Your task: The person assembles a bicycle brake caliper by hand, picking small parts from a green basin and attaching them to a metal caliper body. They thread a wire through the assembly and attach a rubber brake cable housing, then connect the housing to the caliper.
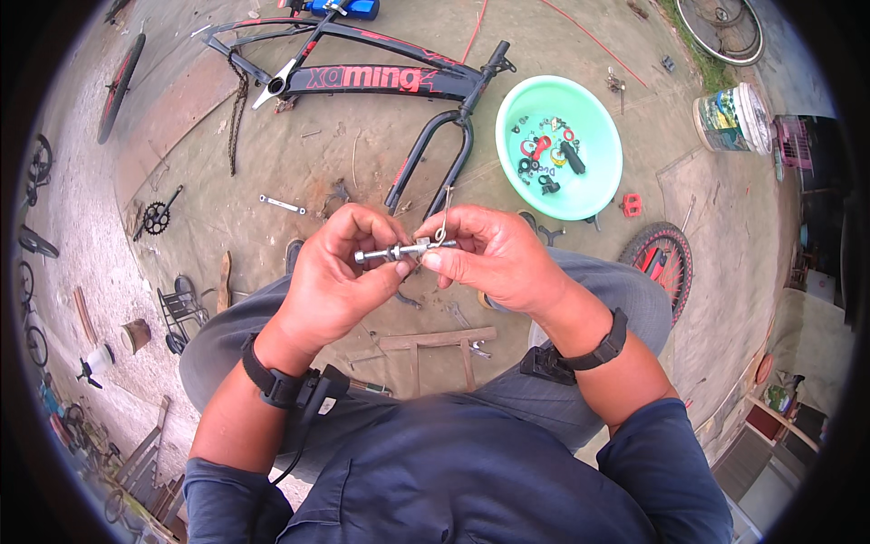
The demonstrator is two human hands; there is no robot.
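My left hand (337, 272) and my right hand (498, 258) meet above my lap, both closed around a silver bolt (373, 256). It lies almost level, with its head toward the left and nut-like pieces along its shaft. Left thumb and fingers pinch it near the middle. At the other end my right thumb and forefinger grip it, beside a thin wire-like piece (445, 220) that has a small loop and a stem pointing up. Fingertips hide part of the bolt's right end, so how the looped piece sits on it is unclear.
Ahead lies a black and red bicycle frame (376, 80) with its fork (426, 150). A mint-green basin (594, 186) holds small parts. Around are a chain (237, 118), a crankset (157, 218), a wrench (282, 204), a red pedal (632, 204), a wheel (681, 249) and a bucket (725, 120).
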